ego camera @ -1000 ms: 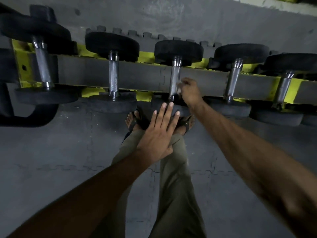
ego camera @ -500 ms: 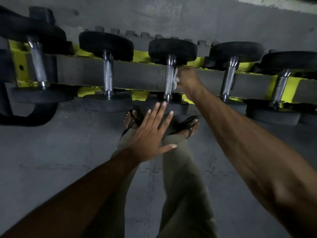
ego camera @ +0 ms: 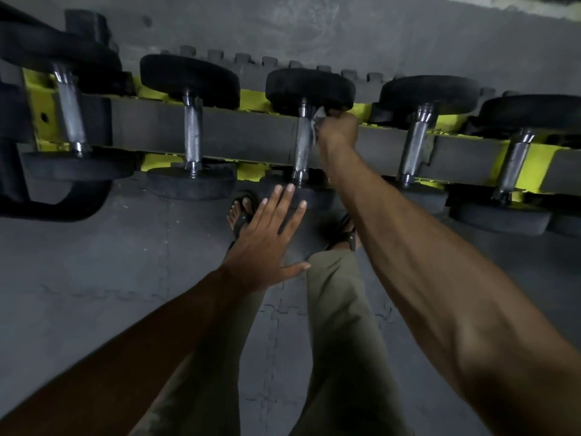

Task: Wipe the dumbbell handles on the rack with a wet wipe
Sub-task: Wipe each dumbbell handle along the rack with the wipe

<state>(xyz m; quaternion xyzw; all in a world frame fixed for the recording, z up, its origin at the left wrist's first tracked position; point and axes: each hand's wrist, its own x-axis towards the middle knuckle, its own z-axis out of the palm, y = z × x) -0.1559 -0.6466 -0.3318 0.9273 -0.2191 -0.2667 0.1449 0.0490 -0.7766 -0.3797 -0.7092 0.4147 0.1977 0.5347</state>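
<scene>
Below both hands lay a grey floor [ego camera: 94, 278] of interlocking foam mats, with the person's olive trouser legs [ego camera: 339, 325] and two sandalled feet [ego camera: 242, 215] standing on it. The left hand [ego camera: 267, 243] hovered flat with its fingers straight and spread, holding nothing, its fingertips near the front plate of the middle dumbbell [ego camera: 309, 130]. Just beyond it, the right hand [ego camera: 338, 132] was curled round a white wet wipe [ego camera: 317, 119], pressing it against the upper end of that dumbbell's handle [ego camera: 302, 149], close under the far black plate. Only a small crumpled corner of the wipe showed beside the knuckles. The handle was knurled, silvery metal with smooth collars at both ends, joining two round black plates. Four more dumbbells of the same kind sat to either side of the hands, two to the left [ego camera: 191, 133] and two to the right [ego camera: 415, 146], all lying across a yellow rack [ego camera: 534, 165] lined with a grey strip. Past the rack, beyond the right hand, rose a grey concrete wall [ego camera: 314, 23] edged with the toothed border of a mat.
</scene>
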